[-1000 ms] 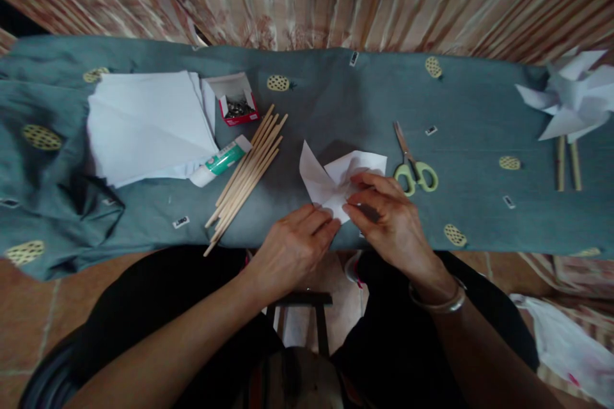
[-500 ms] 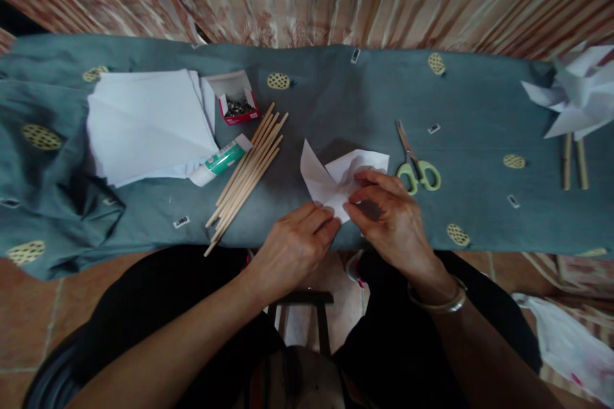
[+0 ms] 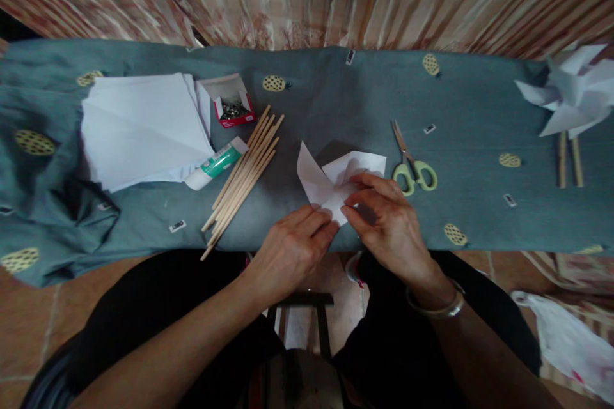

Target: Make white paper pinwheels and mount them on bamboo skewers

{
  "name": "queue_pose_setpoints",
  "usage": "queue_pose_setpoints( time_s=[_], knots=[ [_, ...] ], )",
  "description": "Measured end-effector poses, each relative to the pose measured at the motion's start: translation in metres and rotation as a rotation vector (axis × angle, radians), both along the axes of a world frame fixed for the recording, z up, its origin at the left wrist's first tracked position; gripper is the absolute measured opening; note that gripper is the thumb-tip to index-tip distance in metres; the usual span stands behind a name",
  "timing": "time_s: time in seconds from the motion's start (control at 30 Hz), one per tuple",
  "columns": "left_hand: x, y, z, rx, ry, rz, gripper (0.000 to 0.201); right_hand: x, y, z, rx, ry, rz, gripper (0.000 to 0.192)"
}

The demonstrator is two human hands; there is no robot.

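Barely anything has shifted since a second ago: our left hand (image 3: 292,246) still presses fingers flat on the folded paper piece (image 3: 336,182) near the desk (image 3: 336,96) front edge, while our right hand (image 3: 384,217) pinches its flap. We judge a fold is under way; creasing needs steady pressure.
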State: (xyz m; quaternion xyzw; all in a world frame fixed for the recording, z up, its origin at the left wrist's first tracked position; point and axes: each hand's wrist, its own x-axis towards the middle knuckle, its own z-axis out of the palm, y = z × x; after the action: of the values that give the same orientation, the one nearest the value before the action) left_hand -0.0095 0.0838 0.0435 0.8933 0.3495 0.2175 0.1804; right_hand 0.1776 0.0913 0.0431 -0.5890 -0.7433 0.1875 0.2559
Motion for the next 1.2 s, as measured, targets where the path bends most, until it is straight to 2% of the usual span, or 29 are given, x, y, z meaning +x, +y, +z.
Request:
queue_pose_setpoints(
  time_s=[0.2,0.57,0.8,1.2],
  knots=[
    [0.0,0.001,-0.001,-0.01,0.0,-0.005,0.02,0.001,-0.005,-0.002,0.012,0.011,0.043,0.021],
    [0.0,0.001,0.001,-0.015,-0.002,0.0,0.018,-0.004,-0.008,0.0,0.022,-0.146,0.086,0.029],
    [0.0,0.001,-0.001,-0.031,0.035,-0.006,0.018,-0.012,-0.014,-0.008,0.177,-0.365,0.102,0.026],
    [0.001,0.002,0.0,-0.012,0.086,-0.005,0.018,-0.012,-0.013,-0.022,0.276,-0.302,0.108,0.031]
  ],
)
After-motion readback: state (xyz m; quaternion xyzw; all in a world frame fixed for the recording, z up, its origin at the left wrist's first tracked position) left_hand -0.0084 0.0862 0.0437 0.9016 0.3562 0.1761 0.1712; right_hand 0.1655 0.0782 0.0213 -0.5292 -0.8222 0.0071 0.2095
